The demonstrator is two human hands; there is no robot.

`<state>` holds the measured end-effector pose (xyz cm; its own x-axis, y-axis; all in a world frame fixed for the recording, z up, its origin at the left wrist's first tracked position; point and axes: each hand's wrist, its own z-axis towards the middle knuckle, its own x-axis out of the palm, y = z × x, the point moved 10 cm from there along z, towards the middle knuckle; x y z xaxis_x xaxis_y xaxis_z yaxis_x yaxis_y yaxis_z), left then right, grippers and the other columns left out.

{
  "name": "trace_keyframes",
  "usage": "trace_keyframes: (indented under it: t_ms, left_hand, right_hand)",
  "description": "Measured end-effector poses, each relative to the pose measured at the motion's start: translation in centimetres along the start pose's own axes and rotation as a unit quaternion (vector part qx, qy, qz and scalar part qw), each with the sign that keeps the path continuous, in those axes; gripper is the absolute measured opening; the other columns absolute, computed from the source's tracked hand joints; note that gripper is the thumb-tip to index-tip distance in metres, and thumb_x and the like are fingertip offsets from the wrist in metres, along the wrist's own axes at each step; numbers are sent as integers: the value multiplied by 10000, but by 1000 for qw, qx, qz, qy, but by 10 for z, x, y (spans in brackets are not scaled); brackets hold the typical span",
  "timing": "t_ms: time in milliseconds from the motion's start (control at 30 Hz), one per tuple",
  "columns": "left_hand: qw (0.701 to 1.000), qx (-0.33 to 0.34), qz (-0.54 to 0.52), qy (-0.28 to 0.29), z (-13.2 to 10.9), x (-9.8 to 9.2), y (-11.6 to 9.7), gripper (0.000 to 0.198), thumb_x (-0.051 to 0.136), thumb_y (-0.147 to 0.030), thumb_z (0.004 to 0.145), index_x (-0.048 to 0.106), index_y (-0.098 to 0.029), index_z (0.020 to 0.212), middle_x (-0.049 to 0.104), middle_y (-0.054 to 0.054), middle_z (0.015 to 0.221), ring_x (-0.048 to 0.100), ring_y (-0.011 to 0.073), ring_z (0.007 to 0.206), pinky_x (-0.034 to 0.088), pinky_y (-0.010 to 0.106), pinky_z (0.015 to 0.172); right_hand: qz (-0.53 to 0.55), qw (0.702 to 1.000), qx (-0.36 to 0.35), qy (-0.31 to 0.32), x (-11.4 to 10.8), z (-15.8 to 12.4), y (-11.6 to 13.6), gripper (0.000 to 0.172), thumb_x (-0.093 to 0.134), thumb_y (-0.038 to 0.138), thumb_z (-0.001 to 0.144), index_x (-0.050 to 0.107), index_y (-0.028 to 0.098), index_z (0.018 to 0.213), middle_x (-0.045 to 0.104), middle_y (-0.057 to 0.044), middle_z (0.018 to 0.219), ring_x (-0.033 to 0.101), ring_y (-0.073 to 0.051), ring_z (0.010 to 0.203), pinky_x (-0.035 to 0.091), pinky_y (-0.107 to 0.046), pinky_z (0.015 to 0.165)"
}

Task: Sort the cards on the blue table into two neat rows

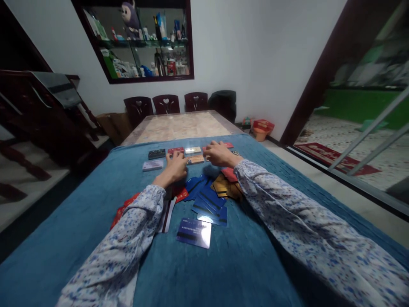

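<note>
Orange card stack [196,160]: on the blue cloth [243,268], between the person's two hands.
Left hand [175,165]: just left of the orange stack, fingers bent; I can't tell whether they pinch anything.
Right hand [220,154]: just right of that stack, fingers curled; its grip I can't make out either.
White card stack [192,150]: just beyond the orange one.
Blue cards [206,196]: spread loosely on its near side.

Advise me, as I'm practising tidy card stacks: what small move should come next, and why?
Probably a light squaring of the orange stack: the left hand is at one side and the right hand at the other, while the blue cards lie loose nearer the person.
</note>
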<state>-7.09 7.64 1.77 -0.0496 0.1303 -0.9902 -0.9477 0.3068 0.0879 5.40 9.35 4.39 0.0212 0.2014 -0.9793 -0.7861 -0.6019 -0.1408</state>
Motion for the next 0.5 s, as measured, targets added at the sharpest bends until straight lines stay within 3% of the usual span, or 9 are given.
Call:
trace_keyframes:
  t_ms: [300,500]
  left_hand:
    - [998,60,-30,-14,-1,-12,-60,470,575,-164,856,653,-253,1311,577,131,1400,363,355,1374,274,585,1104]
    - [993,102,-59,-23,0,-15,-96,391,597,-177,861,703,-225,1235,587,133,1378,369,362,1366,291,601,1100]
  right_hand:
    - [-7,999,35,4,3,-41,-30,330,529,218,981,756,231,1220,677,-159,1287,468,-324,1233,349,-435,936]
    - [-1,998,62,7,18,-70,-50,298,578,210,970,749,253,1211,679,-133,1315,479,-305,1242,365,-396,893]
